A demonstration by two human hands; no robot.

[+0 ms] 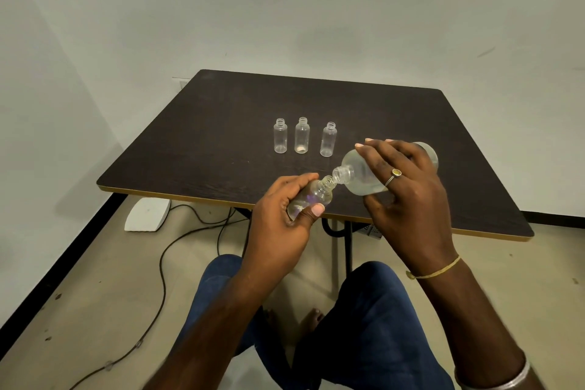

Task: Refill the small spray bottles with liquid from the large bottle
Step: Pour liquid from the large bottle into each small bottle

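Pouring step: left hand grips a tilted small bottle, right hand grips the large bottle, mouth to mouth. Next probably calls for steady tipping.

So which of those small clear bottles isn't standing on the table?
The small clear plastic bottle held tilted in the left hand; the other three stand upright in a row on the dark brown table.
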